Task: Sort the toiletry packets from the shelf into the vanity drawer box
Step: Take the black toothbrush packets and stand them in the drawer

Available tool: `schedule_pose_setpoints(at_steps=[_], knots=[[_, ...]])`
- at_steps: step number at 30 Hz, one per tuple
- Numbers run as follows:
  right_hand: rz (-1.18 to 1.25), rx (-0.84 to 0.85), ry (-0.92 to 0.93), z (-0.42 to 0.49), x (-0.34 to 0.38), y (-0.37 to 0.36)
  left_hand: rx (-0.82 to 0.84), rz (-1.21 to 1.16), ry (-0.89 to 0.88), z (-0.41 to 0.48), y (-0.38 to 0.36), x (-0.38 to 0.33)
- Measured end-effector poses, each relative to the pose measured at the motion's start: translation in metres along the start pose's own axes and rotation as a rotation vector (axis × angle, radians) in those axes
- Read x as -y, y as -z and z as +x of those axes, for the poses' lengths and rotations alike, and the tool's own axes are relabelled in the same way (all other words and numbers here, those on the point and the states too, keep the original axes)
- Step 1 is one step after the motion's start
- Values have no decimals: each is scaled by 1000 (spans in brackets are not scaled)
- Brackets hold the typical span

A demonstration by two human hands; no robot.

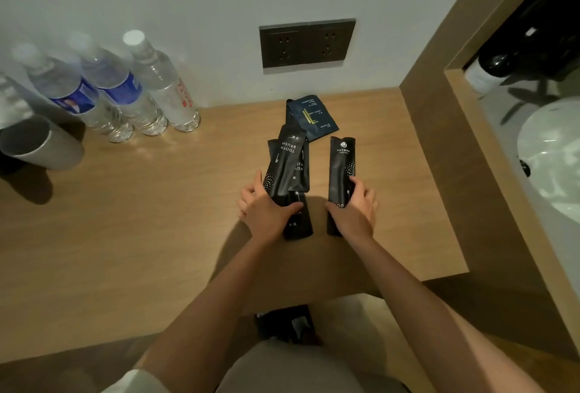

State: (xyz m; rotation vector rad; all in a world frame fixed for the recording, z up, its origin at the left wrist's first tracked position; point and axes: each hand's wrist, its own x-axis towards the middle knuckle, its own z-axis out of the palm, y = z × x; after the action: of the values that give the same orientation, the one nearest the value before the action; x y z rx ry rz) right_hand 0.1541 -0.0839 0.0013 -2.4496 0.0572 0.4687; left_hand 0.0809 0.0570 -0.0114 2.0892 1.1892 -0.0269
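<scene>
Now, left hand (266,207): gripping toothbrush packets (287,166), overlapped, long axes running away toward wall, "TOOTH BRUSH" readable
right hand (356,207): gripping single toothbrush packet (340,166), same axis
place: wooden surface (141,220)
behind: navy sachet (314,116), flat

Dim, warm indoor light from above. Soft shadow of the person falls on the brown wooden shelf top (125,220) near its front edge, under the forearms. Clear plastic water bottles (131,88) at the back left corner are motion-blurred, with small glints at their bases. Strong wide-angle bending at frame edges. Glossy black foil packets (284,166) show faint sheen; print stays readable.
</scene>
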Motion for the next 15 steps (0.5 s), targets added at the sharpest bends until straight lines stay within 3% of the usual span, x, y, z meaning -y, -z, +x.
schedule_pose_setpoints(at_steps=[4,8,15], knots=[[-1,14,63,3,0,0,-23,49,-18,2,-4,0],[60,43,6,10,3,4,17,28,-12,4,-5,-4],[123,77,-31,13,1,8,-58,-26,7,-7,-6,-5]])
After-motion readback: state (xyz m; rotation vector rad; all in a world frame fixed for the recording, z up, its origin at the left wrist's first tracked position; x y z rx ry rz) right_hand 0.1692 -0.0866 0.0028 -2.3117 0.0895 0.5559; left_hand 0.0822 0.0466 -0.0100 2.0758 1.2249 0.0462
